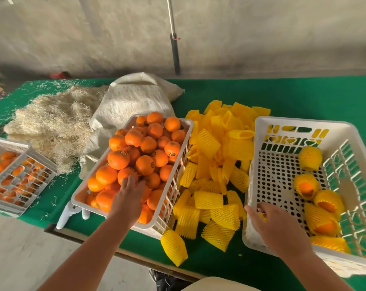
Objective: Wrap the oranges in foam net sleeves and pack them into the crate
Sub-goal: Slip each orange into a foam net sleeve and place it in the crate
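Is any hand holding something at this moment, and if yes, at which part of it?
The left hand rests open on the loose oranges, gripping none. The right hand is at the white crate's near-left edge; whether it holds anything cannot be told.

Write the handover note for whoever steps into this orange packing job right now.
Left hand: open, fingers resting on the bare oranges heaped in the middle crate.
Right hand: over the near left edge of the right crate, fingers curled, seemingly on a scrap of yellow foam; hard to confirm.
Foam net sleeves: loose pile on the green table between the two crates.
Done: about six wrapped oranges along the right crate's right side.
Left: nearly the whole heap to sleeve and pack.
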Demonstrator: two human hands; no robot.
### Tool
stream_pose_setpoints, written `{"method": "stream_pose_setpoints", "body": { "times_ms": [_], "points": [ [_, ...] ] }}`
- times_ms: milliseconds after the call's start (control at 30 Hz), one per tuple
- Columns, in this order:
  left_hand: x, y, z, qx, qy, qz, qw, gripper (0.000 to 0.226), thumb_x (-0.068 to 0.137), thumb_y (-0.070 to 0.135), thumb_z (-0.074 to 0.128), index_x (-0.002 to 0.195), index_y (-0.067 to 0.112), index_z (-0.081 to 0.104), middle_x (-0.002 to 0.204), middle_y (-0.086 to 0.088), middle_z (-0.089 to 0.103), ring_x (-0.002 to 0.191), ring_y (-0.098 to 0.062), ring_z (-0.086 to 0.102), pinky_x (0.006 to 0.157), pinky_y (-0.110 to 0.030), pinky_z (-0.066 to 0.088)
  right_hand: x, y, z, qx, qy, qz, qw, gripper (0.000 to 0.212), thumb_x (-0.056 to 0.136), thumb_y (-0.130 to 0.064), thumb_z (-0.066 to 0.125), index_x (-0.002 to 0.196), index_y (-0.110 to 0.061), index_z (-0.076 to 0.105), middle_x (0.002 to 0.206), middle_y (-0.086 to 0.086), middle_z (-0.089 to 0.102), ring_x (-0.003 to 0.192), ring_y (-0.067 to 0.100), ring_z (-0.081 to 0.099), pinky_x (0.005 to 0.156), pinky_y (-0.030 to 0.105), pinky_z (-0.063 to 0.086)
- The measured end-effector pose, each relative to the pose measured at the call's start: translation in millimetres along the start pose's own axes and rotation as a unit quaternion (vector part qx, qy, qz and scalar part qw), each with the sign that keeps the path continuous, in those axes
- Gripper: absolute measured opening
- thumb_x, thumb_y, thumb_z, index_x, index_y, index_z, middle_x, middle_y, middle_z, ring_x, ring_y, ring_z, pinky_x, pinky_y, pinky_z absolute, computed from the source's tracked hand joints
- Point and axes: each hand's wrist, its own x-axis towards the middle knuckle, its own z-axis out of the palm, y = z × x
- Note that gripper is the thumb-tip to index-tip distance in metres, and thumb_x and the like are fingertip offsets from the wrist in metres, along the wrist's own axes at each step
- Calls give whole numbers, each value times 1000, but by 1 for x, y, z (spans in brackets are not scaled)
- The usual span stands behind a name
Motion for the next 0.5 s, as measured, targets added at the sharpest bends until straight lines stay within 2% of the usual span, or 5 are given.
{"method": "stream_pose_setpoints", "body": {
  "times_ms": [100,233,300,367,500],
  "points": [
    [-4,-8,3,-33,29,14,999,57,69,14,87,120,21,61,125,-3,44,116,-27,48,63,-33,56,-1,-2,-1,5,8,9,1000,79,59,-20,100,131,-7,70,101,23,73,74,28,73,55,36,61],
    [-18,-8,5,-195,57,-18,979,67,69,45,93,121,24,57,120,8,53,112,-17,51,87,-36,53,-2,0,3,26,19,2,999,79,64,-21,97,136,-9,66,108,25,72,79,29,74,56,35,61],
    [-24,-3,1,-305,47,-83,948,72,69,53,92,126,29,55,113,13,58,103,-14,57,84,-31,52,-2,1,8,19,37,-9,999,85,62,-19,99,137,-10,62,109,26,71,81,31,74,56,36,61],
    [-31,4,-3,-404,50,-150,901,76,66,64,88,126,31,55,108,14,62,99,-15,62,76,-29,53,-1,-5,7,89,61,32,994,65,77,-31,91,131,-10,62,109,18,73,85,25,74,60,33,63],
    [-48,17,-3,-542,91,-196,812,76,62,80,78,121,35,61,110,12,70,101,-17,70,81,-40,61,1,-17,-1,238,171,145,945,48,102,-55,51,128,-17,63,129,0,65,117,14,62,97,34,55]
  ]
}}
